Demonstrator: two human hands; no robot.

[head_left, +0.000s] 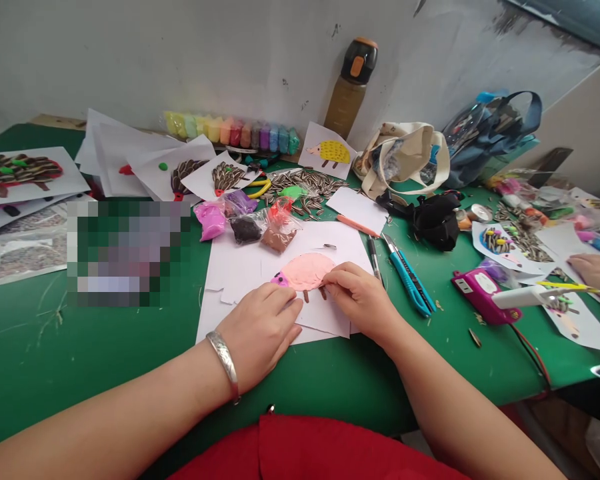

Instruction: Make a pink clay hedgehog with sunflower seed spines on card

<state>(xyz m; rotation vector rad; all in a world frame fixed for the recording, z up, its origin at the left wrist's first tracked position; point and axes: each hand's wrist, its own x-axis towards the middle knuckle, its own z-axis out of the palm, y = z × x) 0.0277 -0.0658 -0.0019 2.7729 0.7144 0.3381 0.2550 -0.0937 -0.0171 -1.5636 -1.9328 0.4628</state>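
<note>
A pink clay hedgehog shape [307, 270] with a purple-pink face and brown legs lies on white paper [240, 260]. My left hand [263, 327], below a silver bracelet's wrist, rests flat on the paper just below the face, fingers stretched out. At the right end of the body my right hand [355, 293] has its thumb and fingers pinched together near a brown leg; whatever is between the fingertips is hidden. A single sunflower seed [329, 247] lies above the body. Bags of clay, pink [211, 220], black [245, 229] and brown [279, 238], sit at the paper's upper edge.
Sunflower seeds [305, 190] are heaped behind the paper. A blue cutter [409, 277] and a pen [375, 260] lie at right, near a magenta device [485, 297]. A bottle [351, 87] and cloth bag [405, 157] stand behind. Another person's hand [595, 270] is at far right.
</note>
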